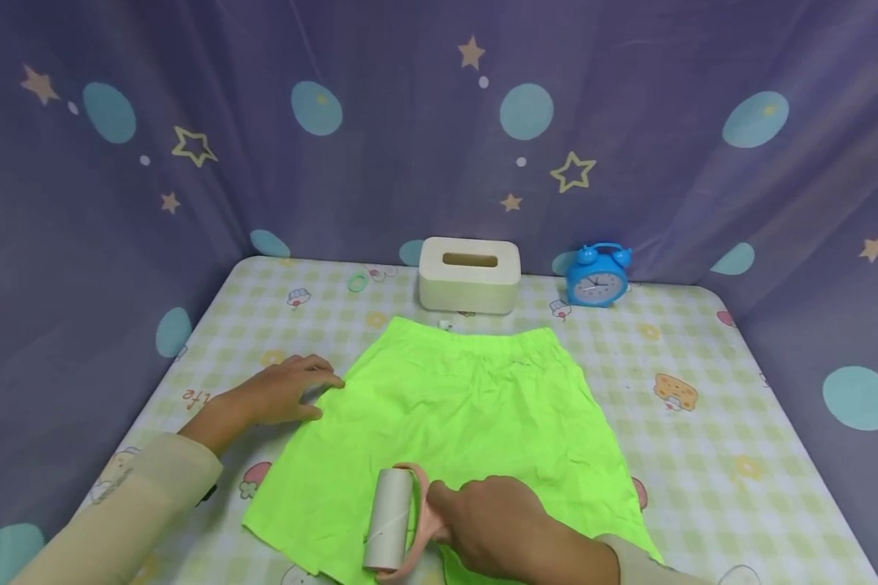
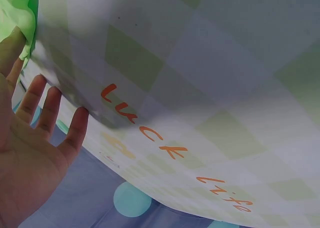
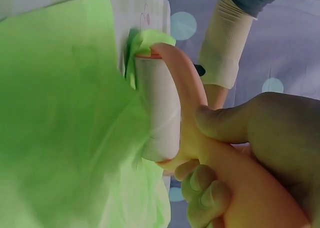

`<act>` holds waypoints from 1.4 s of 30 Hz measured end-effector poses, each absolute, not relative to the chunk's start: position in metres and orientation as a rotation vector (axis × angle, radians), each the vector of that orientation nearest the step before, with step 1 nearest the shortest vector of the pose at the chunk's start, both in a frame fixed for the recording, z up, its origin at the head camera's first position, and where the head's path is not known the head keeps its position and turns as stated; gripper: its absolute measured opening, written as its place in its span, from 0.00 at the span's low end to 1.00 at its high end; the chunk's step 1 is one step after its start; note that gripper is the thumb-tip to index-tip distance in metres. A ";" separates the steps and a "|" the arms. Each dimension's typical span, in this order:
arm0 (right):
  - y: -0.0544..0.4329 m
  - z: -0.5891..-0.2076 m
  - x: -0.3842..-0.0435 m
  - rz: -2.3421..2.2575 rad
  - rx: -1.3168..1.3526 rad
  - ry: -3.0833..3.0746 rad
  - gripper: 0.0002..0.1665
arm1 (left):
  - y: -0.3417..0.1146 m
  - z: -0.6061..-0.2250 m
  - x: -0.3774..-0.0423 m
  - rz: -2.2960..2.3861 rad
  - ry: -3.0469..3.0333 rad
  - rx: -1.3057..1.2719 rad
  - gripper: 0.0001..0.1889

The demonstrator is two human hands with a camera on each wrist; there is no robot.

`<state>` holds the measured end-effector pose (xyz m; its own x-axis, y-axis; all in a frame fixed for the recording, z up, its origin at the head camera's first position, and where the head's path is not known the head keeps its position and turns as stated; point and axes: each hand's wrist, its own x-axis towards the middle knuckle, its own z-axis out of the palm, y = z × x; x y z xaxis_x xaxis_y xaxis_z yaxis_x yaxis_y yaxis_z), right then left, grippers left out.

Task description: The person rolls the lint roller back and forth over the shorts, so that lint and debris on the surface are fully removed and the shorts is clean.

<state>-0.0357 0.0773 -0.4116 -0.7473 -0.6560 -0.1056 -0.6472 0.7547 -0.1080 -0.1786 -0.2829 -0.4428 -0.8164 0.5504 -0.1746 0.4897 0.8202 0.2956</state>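
Observation:
Neon green shorts (image 1: 475, 406) lie spread on the table, waistband toward the back. My right hand (image 1: 493, 520) grips the pink handle of a lint roller (image 1: 390, 520), thumb along the handle in the right wrist view. Its white roll (image 3: 157, 108) rests on the lower part of the left leg, where the fabric bunches around the roll's end. At the left edge of the shorts is my left hand (image 1: 285, 390), fingers spread and loosely bent, the fingertips touching the fabric. The left wrist view shows its palm (image 2: 30, 178) with nothing gripped.
Behind the waistband stands a pale tissue box (image 1: 470, 276), with a blue alarm clock (image 1: 597, 276) to its right. A small green ring (image 1: 357, 282) lies at the back left. The checked tablecloth (image 1: 710, 471) covers the table, and a purple curtain (image 1: 410, 162) hangs around it.

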 end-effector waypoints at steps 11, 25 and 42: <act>0.028 -0.414 -0.036 -0.023 -1.049 2.853 0.15 | -0.285 -0.439 -0.177 0.356 2.736 0.818 0.25; -0.050 -0.419 -0.043 0.049 -1.002 2.779 0.23 | -0.285 -0.439 -0.177 0.374 2.736 0.834 0.25; -0.081 -0.441 -0.050 0.041 -1.100 2.854 0.18 | -0.288 -0.441 -0.178 0.365 2.749 0.879 0.24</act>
